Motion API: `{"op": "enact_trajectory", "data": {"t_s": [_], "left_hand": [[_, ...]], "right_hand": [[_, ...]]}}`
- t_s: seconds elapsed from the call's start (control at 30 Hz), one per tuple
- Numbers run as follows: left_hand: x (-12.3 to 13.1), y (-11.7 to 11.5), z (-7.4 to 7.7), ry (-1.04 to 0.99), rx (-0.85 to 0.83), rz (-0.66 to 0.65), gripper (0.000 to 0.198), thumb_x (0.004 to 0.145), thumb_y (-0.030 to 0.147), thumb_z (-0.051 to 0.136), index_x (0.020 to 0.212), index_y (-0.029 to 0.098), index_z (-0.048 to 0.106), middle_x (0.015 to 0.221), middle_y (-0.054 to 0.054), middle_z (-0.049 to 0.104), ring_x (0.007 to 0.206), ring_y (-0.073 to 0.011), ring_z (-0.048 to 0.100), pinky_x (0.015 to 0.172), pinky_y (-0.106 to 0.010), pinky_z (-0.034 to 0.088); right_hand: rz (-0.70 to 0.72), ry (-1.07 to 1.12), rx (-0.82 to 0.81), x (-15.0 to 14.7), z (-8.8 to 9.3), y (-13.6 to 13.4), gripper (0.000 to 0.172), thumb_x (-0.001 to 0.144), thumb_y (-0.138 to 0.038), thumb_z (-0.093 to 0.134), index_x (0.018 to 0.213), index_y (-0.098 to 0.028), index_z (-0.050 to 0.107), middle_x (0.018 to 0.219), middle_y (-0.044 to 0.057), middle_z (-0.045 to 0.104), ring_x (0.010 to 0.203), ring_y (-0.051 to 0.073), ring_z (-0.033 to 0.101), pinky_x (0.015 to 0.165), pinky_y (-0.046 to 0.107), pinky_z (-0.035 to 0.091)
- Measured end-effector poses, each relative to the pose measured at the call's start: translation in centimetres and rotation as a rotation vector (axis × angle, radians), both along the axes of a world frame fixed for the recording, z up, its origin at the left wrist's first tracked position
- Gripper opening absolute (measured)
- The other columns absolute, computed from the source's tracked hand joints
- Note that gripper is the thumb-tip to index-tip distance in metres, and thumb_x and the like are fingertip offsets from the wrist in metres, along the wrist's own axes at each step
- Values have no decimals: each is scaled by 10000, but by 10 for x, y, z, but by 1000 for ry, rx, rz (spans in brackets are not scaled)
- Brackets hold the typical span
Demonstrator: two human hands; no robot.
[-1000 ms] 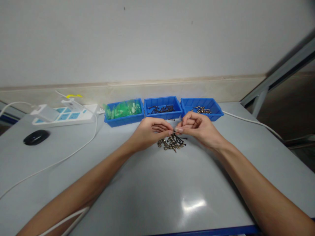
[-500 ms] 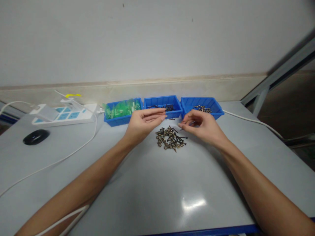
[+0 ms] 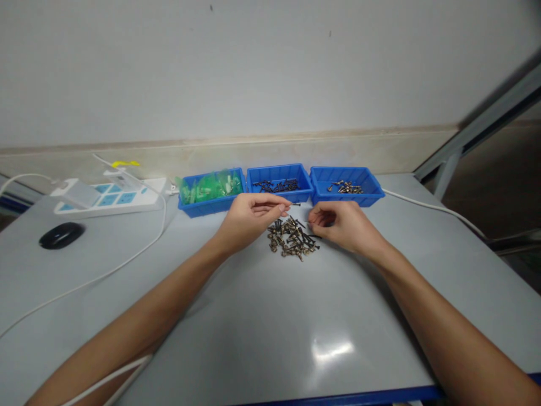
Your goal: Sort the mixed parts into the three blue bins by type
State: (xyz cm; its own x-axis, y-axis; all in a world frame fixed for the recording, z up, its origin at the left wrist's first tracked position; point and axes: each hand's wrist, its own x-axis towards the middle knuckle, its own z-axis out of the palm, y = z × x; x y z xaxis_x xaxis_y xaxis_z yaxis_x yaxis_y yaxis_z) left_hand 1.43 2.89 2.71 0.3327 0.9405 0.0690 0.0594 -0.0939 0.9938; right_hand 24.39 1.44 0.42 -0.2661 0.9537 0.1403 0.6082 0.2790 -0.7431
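Observation:
A pile of mixed dark and brassy screws [image 3: 291, 238] lies on the grey table. My left hand [image 3: 256, 219] is at the pile's upper left, thumb and fingertips closed together; a dark screw [image 3: 296, 204] shows right at its fingertips, and whether it is gripped is unclear. At the pile's right edge, my right hand [image 3: 338, 224] has its fingers curled and pinched near a dark screw; what they hold is hidden. Behind the hands, the middle blue bin [image 3: 279, 171] contains dark screws, and the right blue bin [image 3: 346, 173] contains brassy ones.
The left blue bin [image 3: 211, 208] holds green plastic bags [image 3: 213, 187]. Further left are a white power strip [image 3: 114, 200] with plugs and a black mouse [image 3: 62, 235]. White cables cross the table on both sides. A wall rises behind the bins.
My left hand has moved slightly down and right, its fingers now closer together. My right hand has lowered from in front of the right bin toward the pile, uncovering more brassy screws.

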Motion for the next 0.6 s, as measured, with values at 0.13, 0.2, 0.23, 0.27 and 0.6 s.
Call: {"op": "enact_trajectory", "data": {"t_s": [0.13, 0.2, 0.23, 0.27, 0.6], "left_hand": [[-1, 0, 1, 20, 13, -30, 170, 814, 234, 743, 936, 120, 779, 930, -95, 803, 884, -200, 774, 883, -299, 626], [-1, -1, 1, 42, 19, -47, 169, 823, 232, 734, 945, 122, 777, 926, -93, 803, 882, -198, 774, 865, -288, 628], [0, -1, 1, 53, 26, -55, 170, 828, 235, 730, 948, 123, 776, 925, -92, 804, 881, -198, 775, 857, -284, 628], [0, -1, 1, 62, 35, -63, 173, 831, 238, 727, 951, 124, 776, 927, -92, 803, 881, -199, 775, 851, -282, 628], [1, -2, -8, 121, 25, -100, 218, 844, 258, 728, 1015, 125, 755, 953, -94, 800, 890, -197, 770, 833, -279, 622]], "right_hand": [[-44, 116, -40, 0, 0, 1, 132, 676, -135, 637, 775, -165, 719, 733, 39, 735, 658, 180, 680, 656, 290, 548], [-55, 213, -57, 0, 3, 2, 145, 699, -180, 678, 825, -159, 745, 794, 63, 758, 709, 195, 699, 700, 312, 565], [-54, 263, -65, 0, 5, 2, 159, 715, -217, 709, 854, -157, 755, 829, 75, 767, 738, 203, 708, 726, 326, 572], [-53, 315, -75, 0, 7, 2, 187, 727, -260, 741, 882, -157, 762, 861, 85, 773, 763, 209, 715, 752, 340, 577], [-125, 649, -170, -7, 13, 0, 368, 634, -385, 919, 913, -187, 782, 861, 66, 775, 747, 183, 721, 793, 341, 592]]}}
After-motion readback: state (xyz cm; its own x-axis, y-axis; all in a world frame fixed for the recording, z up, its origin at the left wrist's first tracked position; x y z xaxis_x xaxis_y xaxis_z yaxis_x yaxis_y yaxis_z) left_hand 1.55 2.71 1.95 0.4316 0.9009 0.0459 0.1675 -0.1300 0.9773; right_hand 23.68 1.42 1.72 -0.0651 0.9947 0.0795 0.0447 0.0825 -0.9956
